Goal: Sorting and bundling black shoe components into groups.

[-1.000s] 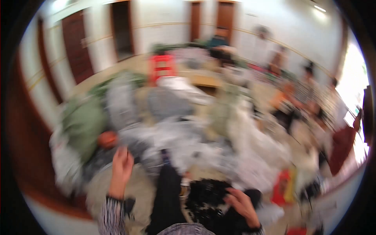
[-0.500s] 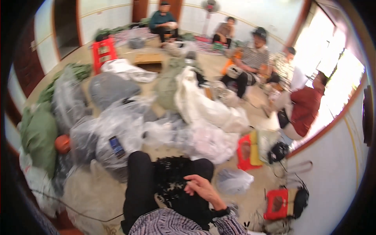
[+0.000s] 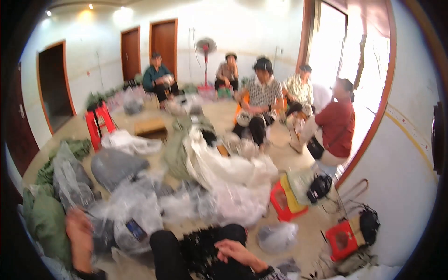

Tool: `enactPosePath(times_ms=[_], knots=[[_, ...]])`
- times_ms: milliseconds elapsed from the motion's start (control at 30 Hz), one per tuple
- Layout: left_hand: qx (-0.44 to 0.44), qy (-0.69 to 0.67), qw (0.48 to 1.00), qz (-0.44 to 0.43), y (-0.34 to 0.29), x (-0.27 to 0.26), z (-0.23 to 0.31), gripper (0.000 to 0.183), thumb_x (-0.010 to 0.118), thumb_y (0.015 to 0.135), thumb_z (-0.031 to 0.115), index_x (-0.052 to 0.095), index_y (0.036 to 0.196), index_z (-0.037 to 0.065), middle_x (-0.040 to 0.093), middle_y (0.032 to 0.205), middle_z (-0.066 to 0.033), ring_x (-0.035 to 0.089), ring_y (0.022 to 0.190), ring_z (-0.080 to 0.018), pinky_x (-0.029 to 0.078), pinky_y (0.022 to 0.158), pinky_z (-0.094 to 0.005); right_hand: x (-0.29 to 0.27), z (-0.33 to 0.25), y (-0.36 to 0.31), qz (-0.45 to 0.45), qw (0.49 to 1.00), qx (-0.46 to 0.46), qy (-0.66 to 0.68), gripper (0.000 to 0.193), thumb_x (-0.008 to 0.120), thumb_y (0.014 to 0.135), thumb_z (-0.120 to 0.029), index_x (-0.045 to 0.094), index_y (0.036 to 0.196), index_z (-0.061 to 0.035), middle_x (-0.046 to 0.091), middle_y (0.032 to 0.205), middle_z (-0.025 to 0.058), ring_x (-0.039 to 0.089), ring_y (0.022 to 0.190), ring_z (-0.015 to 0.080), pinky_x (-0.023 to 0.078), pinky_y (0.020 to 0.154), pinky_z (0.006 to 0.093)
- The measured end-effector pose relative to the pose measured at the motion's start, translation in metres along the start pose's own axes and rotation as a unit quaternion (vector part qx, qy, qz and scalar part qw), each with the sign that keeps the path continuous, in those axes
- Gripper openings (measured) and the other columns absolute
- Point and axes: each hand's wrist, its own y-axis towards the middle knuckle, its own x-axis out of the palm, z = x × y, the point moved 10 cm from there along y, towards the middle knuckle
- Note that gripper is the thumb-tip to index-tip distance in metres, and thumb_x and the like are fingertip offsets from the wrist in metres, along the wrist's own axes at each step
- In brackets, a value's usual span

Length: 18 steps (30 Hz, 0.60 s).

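Note:
My right hand (image 3: 234,251) hovers over my lap, its fingers bent together. Whatever it may hold is too small to make out. Beneath it, a heap of small black pieces (image 3: 196,247) lies between my dark-trousered knees; blur hides their kind. My left hand (image 3: 80,233) is raised at the lower left, smeared by motion, in front of a green sack (image 3: 49,224) and grey plastic bags. A phone (image 3: 136,229) with a lit screen rests on a clear plastic bag (image 3: 123,210) just beyond my left knee.
Stuffed bags and a white sack (image 3: 224,163) cover the floor ahead. At right are red stools (image 3: 343,240) and a small plastic bag (image 3: 277,237). Several seated people work farther off, one in a red top (image 3: 336,126) by the doorway. A fan (image 3: 206,60) stands at the back.
The view has tilted up, showing more of the far wall and doors. My left hand has come into view at the lower left. My right hand stays over the lap.

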Motion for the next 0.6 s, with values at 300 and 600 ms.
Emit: enactPosePath(times_ms=[300, 600], knots=[[-0.218, 0.173, 0.905, -0.323, -0.202, 0.120, -0.207, 0.012, 0.060, 0.077, 0.000, 0.059, 0.089, 0.000, 0.058, 0.066, -0.0054, 0.055, 0.055, -0.0128, 0.046, 0.053, -0.0241, 0.073, -0.017, -0.009, -0.064, 0.994, -0.022, -0.082, 0.028, 0.045, 0.091, -0.025, 0.056, 0.097, 0.0000, 0.060, 0.081, 0.0076, 0.058, 0.069, 0.0136, 0.048, 0.058, 0.0242], [-0.211, 0.204, 0.870, -0.395, -0.217, 0.115, -0.265, 0.014, 0.062, 0.077, 0.002, 0.061, 0.090, -0.001, 0.062, 0.073, -0.0066, 0.056, 0.061, -0.0110, 0.045, 0.056, -0.0229, 0.090, 0.036, -0.016, -0.103, 0.982, 0.140, -0.074, 0.023, 0.050, 0.088, -0.024, 0.060, 0.084, -0.0028, 0.057, 0.063, 0.0011, 0.049, 0.052, 0.0066, 0.040, 0.048, 0.0206]])
